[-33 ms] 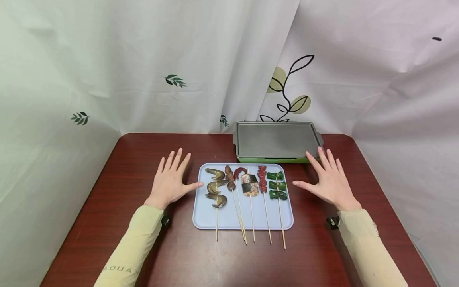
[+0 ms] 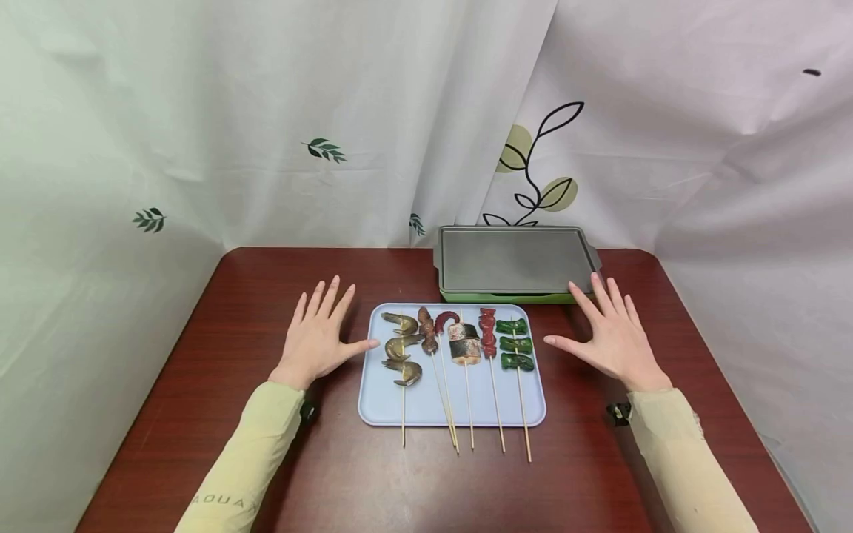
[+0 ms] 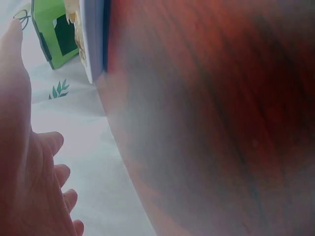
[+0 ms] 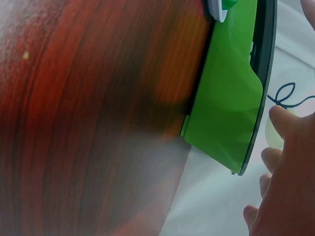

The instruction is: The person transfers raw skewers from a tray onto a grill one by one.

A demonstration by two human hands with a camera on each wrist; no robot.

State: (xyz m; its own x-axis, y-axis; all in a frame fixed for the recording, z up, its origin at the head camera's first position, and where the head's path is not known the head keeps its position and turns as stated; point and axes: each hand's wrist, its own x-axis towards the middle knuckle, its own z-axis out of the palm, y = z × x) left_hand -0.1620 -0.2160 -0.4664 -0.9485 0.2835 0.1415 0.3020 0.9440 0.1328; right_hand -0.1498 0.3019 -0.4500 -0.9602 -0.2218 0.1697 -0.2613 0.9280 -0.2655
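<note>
All fingers of the left hand (image 2: 310, 343) and the right hand (image 2: 620, 344) were straight and spread wide; neither hand gripped anything. The left thumb tip overlapped the left rim of the light-blue tray (image 2: 378, 409) in the head view; contact could not be determined. Six skewers occupied the tray, left to right: shrimp skewer (image 2: 403, 348), brown-meat skewer (image 2: 427, 331), tentacle skewer (image 2: 446, 320), fish skewer (image 2: 465, 345), red-meat skewer (image 2: 488, 333), green-vegetable skewer (image 2: 517, 361). Their sticks overhung its near edge. Behind it, a green-bodied flat griddle (image 2: 520, 259) stood on the wooden table (image 2: 253, 303).
</note>
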